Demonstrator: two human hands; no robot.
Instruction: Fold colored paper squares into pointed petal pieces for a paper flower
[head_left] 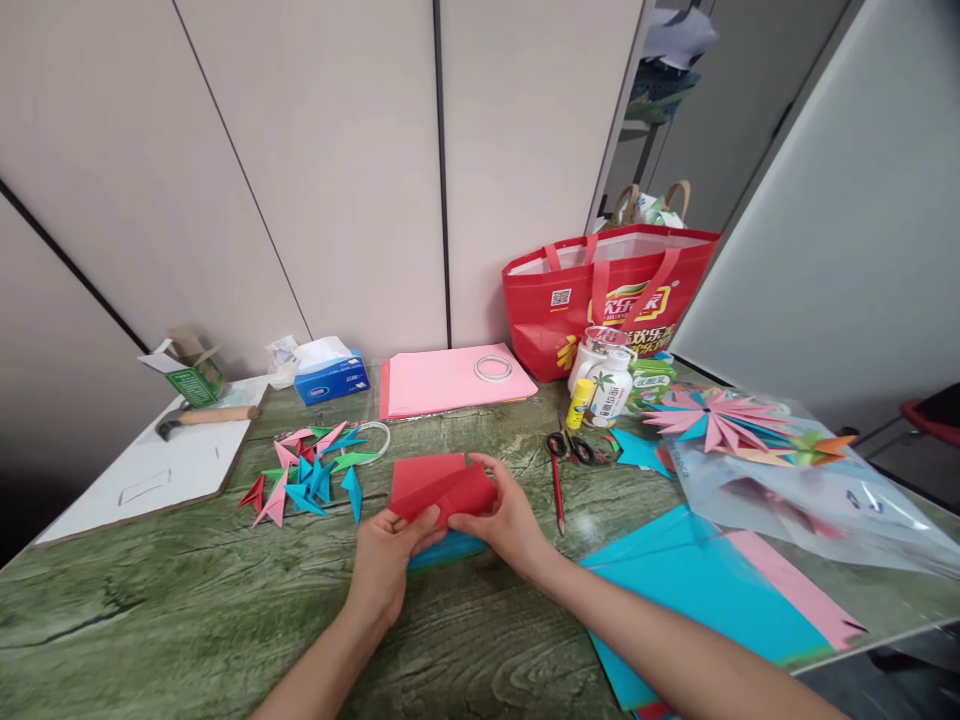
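My left hand (390,555) and my right hand (506,515) both hold a folded piece of red paper (457,493) in the middle of the table. The left fingers pinch its lower left part, with the thumb on top. At its right end, my right thumb and fingers close around the edge. Under and behind it lies red square paper (424,472), and blue paper (448,548) shows just below. Several small folded paper pieces (307,485) in red, pink, blue and green lie in a loose heap to the left.
A pair of scissors (571,446), a red pencil (557,495) and a yellow glue stick (580,404) are right of my hands. Blue sheets (697,590) lie nearer right, beside a plastic bag (810,510). Behind stand pink paper (442,380), a tissue pack (331,378) and a red bag (540,315); a hammer (206,418) rests left.
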